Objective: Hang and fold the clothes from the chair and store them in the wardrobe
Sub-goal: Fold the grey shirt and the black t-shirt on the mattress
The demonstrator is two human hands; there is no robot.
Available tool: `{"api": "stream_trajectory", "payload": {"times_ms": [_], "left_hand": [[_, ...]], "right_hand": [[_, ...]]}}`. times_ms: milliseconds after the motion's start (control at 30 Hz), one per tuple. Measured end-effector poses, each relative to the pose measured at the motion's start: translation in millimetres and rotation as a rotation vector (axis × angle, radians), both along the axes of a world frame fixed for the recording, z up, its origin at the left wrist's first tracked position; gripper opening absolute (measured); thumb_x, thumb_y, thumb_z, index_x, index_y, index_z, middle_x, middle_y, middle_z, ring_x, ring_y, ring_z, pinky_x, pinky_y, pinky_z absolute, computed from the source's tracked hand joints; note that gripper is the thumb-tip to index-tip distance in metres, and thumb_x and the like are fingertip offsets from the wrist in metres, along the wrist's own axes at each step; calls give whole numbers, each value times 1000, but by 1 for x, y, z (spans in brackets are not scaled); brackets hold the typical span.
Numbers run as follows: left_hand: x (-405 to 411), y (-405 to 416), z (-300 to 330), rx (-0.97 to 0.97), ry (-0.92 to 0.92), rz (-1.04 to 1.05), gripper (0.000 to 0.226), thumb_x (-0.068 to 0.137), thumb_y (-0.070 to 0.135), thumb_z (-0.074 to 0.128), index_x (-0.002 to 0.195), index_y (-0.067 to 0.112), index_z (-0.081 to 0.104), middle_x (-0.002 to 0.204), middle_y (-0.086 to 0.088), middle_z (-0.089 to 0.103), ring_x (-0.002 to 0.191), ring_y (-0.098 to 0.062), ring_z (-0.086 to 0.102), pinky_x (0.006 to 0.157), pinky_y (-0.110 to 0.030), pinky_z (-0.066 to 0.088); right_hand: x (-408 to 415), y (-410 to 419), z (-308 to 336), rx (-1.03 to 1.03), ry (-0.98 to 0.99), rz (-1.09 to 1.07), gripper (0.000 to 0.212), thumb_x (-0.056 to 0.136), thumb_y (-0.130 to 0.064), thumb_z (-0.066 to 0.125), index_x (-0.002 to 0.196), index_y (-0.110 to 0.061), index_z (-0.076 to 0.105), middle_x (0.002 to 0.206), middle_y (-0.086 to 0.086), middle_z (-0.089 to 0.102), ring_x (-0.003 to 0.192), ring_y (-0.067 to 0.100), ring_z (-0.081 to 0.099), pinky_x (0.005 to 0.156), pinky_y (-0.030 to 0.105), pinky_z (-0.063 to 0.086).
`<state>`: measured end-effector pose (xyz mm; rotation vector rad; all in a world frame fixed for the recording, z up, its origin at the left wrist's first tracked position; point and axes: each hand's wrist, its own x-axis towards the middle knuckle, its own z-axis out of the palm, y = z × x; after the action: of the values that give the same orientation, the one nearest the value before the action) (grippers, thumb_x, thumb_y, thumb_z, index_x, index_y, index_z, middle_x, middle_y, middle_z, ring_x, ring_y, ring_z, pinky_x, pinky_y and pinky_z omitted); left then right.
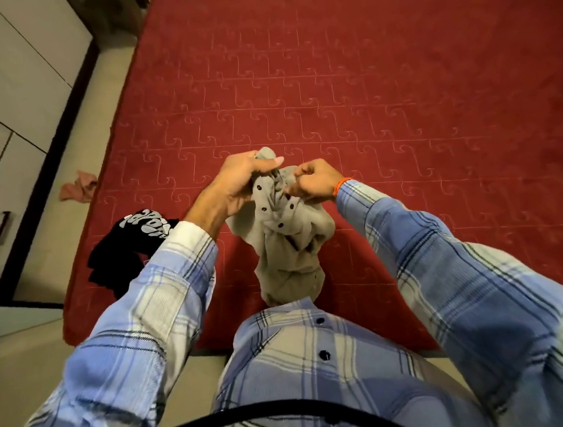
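Over the red bed (362,67), beside a black garment (128,248), both hands' fingers (298,173) pinch the grey shirt (286,240)

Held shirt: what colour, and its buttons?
Grey-beige shirt with dark buttons; head view.

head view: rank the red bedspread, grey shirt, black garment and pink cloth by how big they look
1. red bedspread
2. grey shirt, held up nearer the camera, so unsure against the next
3. black garment, partly hidden
4. pink cloth
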<state>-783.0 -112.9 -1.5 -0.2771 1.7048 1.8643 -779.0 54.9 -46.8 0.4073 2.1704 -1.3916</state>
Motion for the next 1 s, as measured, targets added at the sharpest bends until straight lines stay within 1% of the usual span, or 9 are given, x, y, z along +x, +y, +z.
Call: {"api": "stream_trajectory", "payload": {"times_ms": [67, 167, 333, 433, 500, 667, 767, 900, 1000], "left_hand": [[-2, 0, -1, -120, 15, 43, 16, 79, 7, 74, 70, 13, 62, 63, -1, 60, 53, -14, 55, 52, -27, 46], [-3, -6, -11, -452, 82, 68, 9, 75, 0, 63, 75, 2, 71, 70, -9, 68, 45, -11, 45, 40, -20, 31], [1, -21, -30, -770, 58, -12, 14, 82, 1, 59, 87, -6, 71, 74, -13, 68, 46, -13, 48, 39, -21, 35], [3, -27, -31, -923, 23, -154, 13, 76, 11, 78, 80, 3, 68, 72, -5, 66, 51, -12, 54, 35, -18, 40], [3, -29, -34, -1039, 33, -183, 18, 81, 12, 75, 73, 6, 60, 69, -4, 62, 52, -12, 56, 34, -20, 40], [-2, -38, -47, -1158, 91, -24, 28, 88, 17, 67, 67, 9, 51, 91, -8, 68, 75, -19, 59, 56, -26, 47], [0, -45, -49, -1086, 142, 84, 10, 86, 10, 58, 92, 5, 64, 99, -10, 64, 90, -24, 61, 64, -26, 45], [8, -54, -55, -1067, 152, 145, 36, 93, 15, 50, 126, 2, 51, 122, -20, 59, 112, -34, 57, 86, -36, 47], [9, -59, -65, -1092, 63, 185, 43, 99, 25, 46, 133, -1, 41, 132, -24, 54, 121, -38, 53, 95, -41, 45]], "right_hand": [[-4, 4, -3, 81, 44, -54, 9, 63, -14, 55, 62, -18, 63, 58, 3, 60, 61, 24, 57, 60, 37, 53], [-9, 8, -3, -45, 82, -242, 19, 63, -10, 48, 60, -11, 67, 61, 10, 63, 60, 27, 57, 59, 38, 52], [-9, 2, 12, -245, 67, -394, 14, 57, 1, 46, 47, -7, 52, 48, 6, 45, 44, 19, 41, 47, 22, 35], [-5, -1, 11, -246, 70, -347, 21, 57, 2, 51, 70, 16, 60, 53, 5, 45, 38, 13, 37, 41, 18, 31], [-4, -2, 7, -181, 101, -279, 15, 64, 4, 52, 73, 7, 64, 52, 0, 52, 45, 11, 43, 43, 21, 34], [-6, 3, -6, 209, 63, -156, 44, 72, -27, 78, 109, -8, 64, 98, 0, 65, 89, 17, 62, 77, 26, 52], [-1, 4, -15, 460, 21, -135, 35, 83, -25, 69, 107, -1, 63, 107, 10, 64, 97, 26, 60, 76, 27, 46], [7, -3, -24, 469, 47, -355, 30, 82, -22, 56, 104, -8, 70, 110, 17, 68, 99, 35, 63, 78, 30, 49], [11, -6, -31, 478, 42, -410, 32, 90, -24, 51, 108, -2, 66, 116, 20, 63, 105, 38, 59, 75, 30, 40]]}}
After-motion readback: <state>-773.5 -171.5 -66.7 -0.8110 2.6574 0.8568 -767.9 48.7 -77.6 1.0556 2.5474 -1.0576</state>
